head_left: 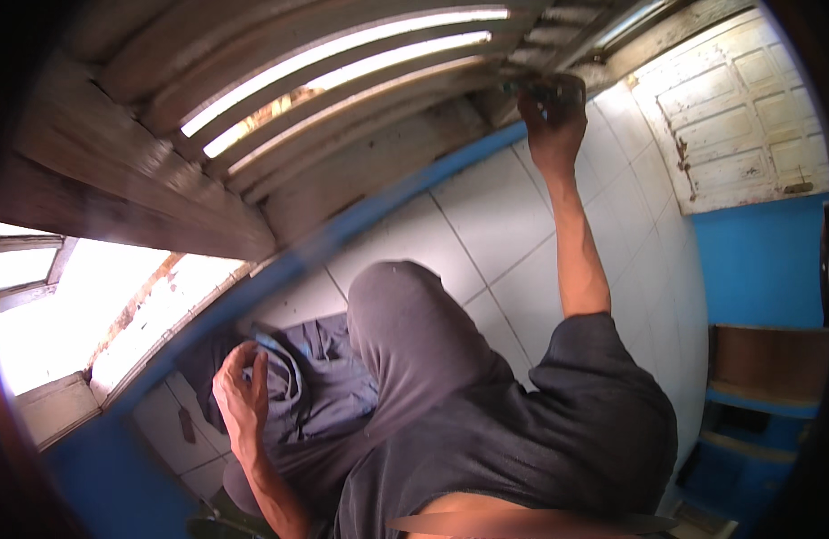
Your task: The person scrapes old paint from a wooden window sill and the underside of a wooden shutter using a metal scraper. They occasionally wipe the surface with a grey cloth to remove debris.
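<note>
A small dark item (531, 91), indistinct, is being gripped by the right hand (558, 117), left of which weathered wooden slats (252, 54) are being backlit; the left hand (242, 395) is being held half-curled near crumpled grey cloth (335, 377), its hold unclear.

No lettering, labels, numbers or signs can be read anywhere in view.

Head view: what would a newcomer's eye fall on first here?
First, probably the right hand, at the end of an outstretched arm, up near the wooden slats at the top; what it may hold is too dark to tell. Next, the glaring window at the far left. Lower down, the loosely curled left hand shows in front of a dark cloth beside a bent knee.
</note>
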{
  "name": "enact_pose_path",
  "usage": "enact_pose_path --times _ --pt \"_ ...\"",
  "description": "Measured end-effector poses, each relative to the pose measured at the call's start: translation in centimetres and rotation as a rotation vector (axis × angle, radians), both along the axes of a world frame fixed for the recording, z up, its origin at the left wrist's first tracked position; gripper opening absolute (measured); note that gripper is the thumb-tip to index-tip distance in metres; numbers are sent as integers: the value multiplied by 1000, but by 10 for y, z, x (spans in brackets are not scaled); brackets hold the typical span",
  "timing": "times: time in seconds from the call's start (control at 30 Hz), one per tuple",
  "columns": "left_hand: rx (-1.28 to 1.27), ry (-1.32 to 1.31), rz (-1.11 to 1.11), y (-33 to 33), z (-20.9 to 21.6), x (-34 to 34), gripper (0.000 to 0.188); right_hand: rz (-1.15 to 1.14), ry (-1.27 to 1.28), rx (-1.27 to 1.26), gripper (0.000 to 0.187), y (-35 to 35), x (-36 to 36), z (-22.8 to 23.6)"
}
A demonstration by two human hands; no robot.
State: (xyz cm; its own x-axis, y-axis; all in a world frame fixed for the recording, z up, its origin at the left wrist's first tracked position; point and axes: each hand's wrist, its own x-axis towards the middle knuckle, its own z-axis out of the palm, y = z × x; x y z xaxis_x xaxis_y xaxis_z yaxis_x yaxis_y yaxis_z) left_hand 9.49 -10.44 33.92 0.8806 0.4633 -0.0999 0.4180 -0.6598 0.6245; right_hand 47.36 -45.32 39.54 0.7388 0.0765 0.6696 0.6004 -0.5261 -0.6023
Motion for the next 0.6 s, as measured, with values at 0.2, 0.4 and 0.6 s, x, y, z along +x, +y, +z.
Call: enact_pose_path --times 0.2,0.4,0.6 --pt "31 95 38 -8 11 1 24 -87 -336 -308 22 -1 11 -7" --pt "49 115 39 -11 12 3 25 169 -10 152 30 1 46 -36" --pt "-17 126 63 -12 14 1 26 77 42 90 33 -4 46 -31"
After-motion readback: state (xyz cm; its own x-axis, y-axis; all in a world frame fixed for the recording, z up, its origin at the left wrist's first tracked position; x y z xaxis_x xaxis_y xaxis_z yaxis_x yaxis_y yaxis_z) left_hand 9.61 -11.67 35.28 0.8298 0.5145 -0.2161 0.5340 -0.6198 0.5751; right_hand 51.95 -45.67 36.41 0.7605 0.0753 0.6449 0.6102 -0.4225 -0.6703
